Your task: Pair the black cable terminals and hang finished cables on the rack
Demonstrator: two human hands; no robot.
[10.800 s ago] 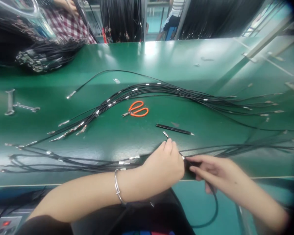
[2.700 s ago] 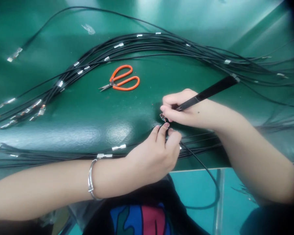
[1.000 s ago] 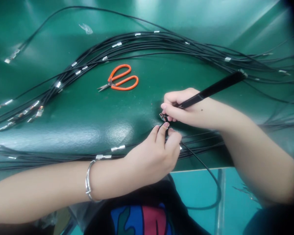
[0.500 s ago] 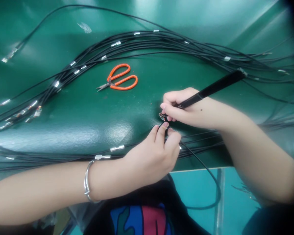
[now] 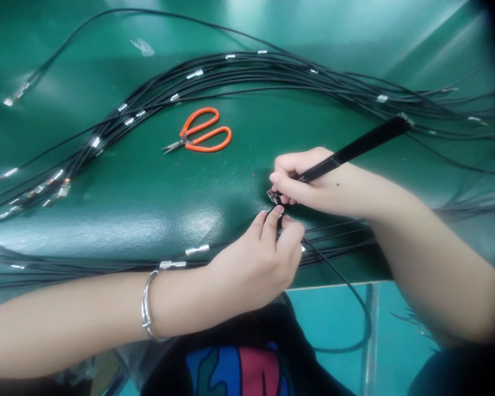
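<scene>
My left hand (image 5: 262, 250) pinches a black cable (image 5: 346, 278) close to its end, fingertips and thumb closed around it. From the pinch the cable loops down past the table edge. At the cable's end, a small connector (image 5: 271, 194) with short thin wires sits just beyond my left fingertips. My right hand (image 5: 303, 179) is closed in a pen-like grip on slim black tweezers (image 5: 367, 142), whose back end points up and right. Their tips are hidden by my right fingers, beside the connector. Contact between tips and connector cannot be made out.
Orange-handled scissors (image 5: 206, 131) lie on the green table mat (image 5: 157, 181). Behind them arches a bundle of black cables (image 5: 231, 71) with silvery labels and connectors. More cables (image 5: 107, 265) run along the front edge, partly under my left arm. A clear plastic scrap (image 5: 142, 47) lies at the back.
Almost nothing differs. The back end of the tweezers has shifted very slightly left; both hands keep their hold and the connector stays in place.
</scene>
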